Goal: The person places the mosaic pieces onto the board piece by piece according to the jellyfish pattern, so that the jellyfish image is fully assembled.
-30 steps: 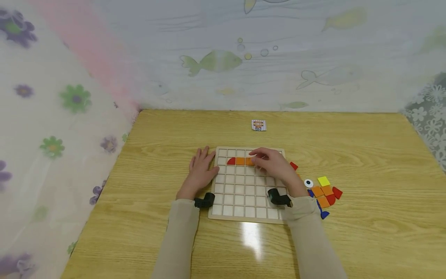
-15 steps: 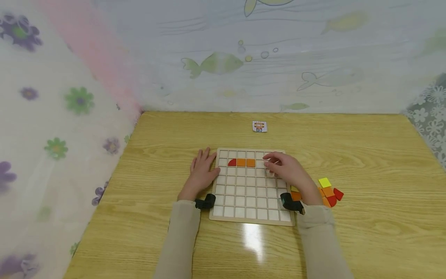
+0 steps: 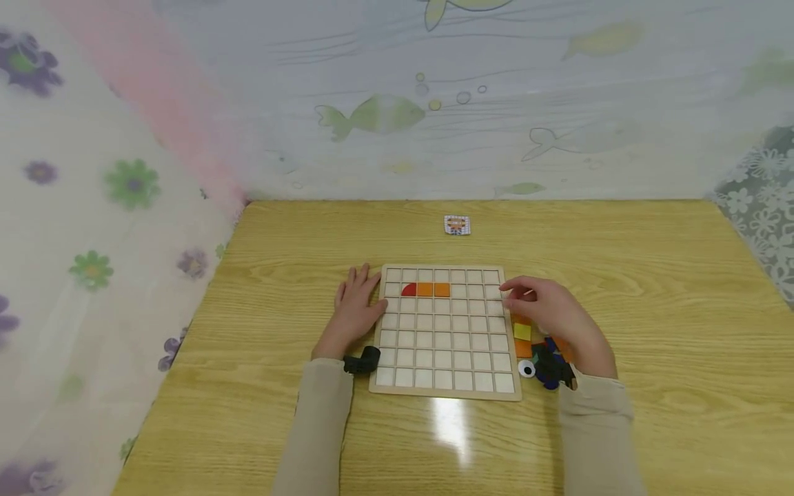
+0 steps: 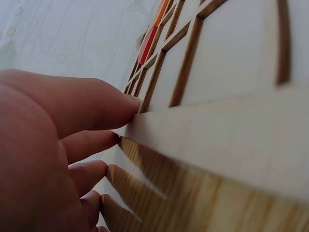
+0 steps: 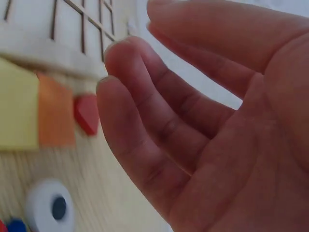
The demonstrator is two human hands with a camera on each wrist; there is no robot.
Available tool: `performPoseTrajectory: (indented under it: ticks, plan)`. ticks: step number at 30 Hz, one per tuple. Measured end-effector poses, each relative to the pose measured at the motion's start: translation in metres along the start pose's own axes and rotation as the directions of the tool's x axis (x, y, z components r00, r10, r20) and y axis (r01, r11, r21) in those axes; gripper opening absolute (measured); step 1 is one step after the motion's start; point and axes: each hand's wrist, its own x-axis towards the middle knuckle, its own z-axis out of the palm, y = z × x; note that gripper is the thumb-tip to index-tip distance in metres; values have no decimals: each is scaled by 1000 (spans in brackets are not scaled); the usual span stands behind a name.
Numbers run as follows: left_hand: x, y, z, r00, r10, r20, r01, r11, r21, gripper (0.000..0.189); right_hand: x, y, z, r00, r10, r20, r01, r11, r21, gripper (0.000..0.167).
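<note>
The left hand (image 3: 356,310) is spread; the right hand (image 3: 555,308) is loosely curled. Both forearms (image 3: 319,427) are stretched forward.

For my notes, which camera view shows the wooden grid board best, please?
The head view, showing all four corners of the wooden grid board; left wrist, a cropped close-up; right wrist, only a blurred part.

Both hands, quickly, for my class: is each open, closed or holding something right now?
Left hand: open, touching the edge of the grid board, holding nothing.
Right hand: open, loosely bent, holding nothing.
</note>
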Motion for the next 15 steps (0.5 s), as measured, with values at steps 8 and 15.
performPoseTrajectory:
  ticks: [8, 15]
  plan:
    - [0, -1, 1, 1000, 0, 1, 0, 1000, 4, 57, -8, 15, -12, 999, 11, 46, -9, 1000, -25, 31]
    - [0, -1, 1, 1000, 10, -6, -10, 1000, 21, 57, -13, 25, -15, 996, 24, 81, -25, 1000, 6, 29]
